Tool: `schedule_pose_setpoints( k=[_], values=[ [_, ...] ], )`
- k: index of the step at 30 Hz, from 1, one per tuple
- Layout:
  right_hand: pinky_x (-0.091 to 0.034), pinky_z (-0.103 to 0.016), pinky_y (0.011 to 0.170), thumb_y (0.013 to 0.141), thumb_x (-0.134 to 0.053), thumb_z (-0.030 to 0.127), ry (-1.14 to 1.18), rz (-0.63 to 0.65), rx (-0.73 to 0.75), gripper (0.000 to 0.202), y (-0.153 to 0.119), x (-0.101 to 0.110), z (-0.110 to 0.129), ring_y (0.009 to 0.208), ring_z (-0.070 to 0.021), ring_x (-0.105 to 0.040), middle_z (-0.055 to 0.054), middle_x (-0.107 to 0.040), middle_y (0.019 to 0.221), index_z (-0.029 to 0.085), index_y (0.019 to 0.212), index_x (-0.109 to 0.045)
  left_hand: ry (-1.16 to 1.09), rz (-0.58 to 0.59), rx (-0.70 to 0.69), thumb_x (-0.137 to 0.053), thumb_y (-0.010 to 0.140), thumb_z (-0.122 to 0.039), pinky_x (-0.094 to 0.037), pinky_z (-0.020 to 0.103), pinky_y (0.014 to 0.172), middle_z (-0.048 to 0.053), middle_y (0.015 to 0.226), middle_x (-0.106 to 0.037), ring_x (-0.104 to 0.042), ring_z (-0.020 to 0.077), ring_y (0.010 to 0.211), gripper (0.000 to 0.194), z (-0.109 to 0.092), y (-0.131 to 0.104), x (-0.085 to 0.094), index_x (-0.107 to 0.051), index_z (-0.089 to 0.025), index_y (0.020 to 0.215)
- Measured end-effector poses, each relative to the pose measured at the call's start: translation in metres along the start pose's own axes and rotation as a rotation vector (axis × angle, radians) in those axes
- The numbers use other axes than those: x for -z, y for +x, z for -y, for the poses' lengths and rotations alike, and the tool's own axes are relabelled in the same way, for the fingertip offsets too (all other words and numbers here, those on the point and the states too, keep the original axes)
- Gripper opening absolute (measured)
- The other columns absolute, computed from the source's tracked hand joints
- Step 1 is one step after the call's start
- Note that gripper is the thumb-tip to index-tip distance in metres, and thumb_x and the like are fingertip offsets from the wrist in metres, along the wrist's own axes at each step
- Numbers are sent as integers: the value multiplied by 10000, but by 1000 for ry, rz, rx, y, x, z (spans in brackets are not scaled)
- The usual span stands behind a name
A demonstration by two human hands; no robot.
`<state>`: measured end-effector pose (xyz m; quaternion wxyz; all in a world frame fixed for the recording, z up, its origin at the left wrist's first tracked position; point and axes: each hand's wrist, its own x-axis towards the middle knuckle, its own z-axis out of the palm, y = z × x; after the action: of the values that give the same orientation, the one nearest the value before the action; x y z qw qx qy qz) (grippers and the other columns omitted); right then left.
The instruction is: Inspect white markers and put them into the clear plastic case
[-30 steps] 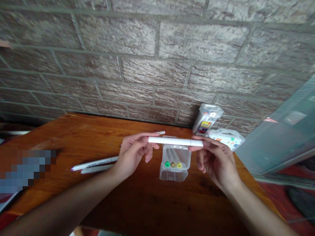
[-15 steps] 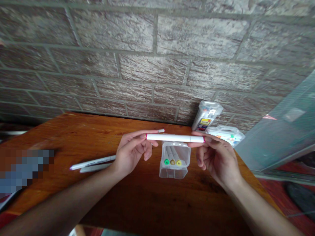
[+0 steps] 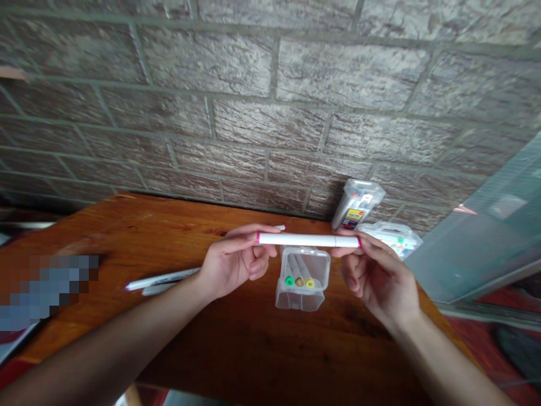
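A white marker (image 3: 308, 239) with pink ends is held level above the table between my two hands. My left hand (image 3: 232, 256) pinches its left end between thumb and fingers. At the opposite end, my right hand (image 3: 380, 276) grips the marker's right tip the same way. Just below the marker, a clear plastic case (image 3: 300, 299) stands on the table with green, brown and yellow-ended markers (image 3: 300, 281) in it. Behind my left fingers the tip of another pink-ended pen (image 3: 280, 228) shows; most of it is hidden.
Left of my left wrist, more white markers (image 3: 163, 279) lie on the wooden table (image 3: 177, 220). A clear marker box (image 3: 358, 204) stands against the brick wall (image 3: 240, 118), beside a second clear case (image 3: 395, 237) with markers. A glass panel (image 3: 473, 237) is at the right.
Both hands and the marker sit slightly further right in view, but the background has shifted too. Both hands keep their grip on the marker's ends.
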<state>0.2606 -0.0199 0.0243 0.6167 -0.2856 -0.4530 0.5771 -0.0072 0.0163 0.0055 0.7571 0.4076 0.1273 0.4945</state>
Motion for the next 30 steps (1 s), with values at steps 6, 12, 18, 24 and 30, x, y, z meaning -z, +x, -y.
schedule_pose_setpoints(
  k=[6,12,18,24,30],
  values=[
    [-491,-185,311,880,-790,309,-27,-29,7,246,1,1,-2,370,-121,-616,-115,-875,876,165,1060,-874,-8,0,-7,-877,811,-258,-415,197,459,69,772,-797,-531,75,468,297,0,-1,-3,-872,-152,1088],
    [-473,-184,297,867,-799,351,-68,-89,13,235,2,-2,-4,359,-116,-595,-95,-874,852,170,1000,-868,47,-114,-52,-888,791,-242,-398,183,445,81,756,-803,-510,63,463,263,2,2,-8,-880,-149,1037],
    [-470,-193,300,822,-863,369,-105,-93,13,274,0,-4,-5,368,-126,-616,-118,-875,885,178,1017,-849,147,-196,-127,-905,780,-225,-388,178,422,76,733,-795,-479,52,453,244,7,4,-6,-878,-141,1008],
    [-486,-183,317,840,-903,359,-182,-80,82,238,-2,-5,-7,367,-114,-629,-86,-863,829,177,981,-838,258,-202,-173,-900,834,-271,-380,172,412,67,730,-793,-485,51,449,206,11,3,-4,-873,-168,1010],
    [-503,-203,323,855,-909,336,-312,-93,180,207,-5,-6,-10,371,-121,-627,-65,-834,752,179,963,-829,421,-171,-272,-883,872,-267,-405,181,420,47,735,-790,-531,58,435,175,15,0,0,-857,-182,1023]
  ],
)
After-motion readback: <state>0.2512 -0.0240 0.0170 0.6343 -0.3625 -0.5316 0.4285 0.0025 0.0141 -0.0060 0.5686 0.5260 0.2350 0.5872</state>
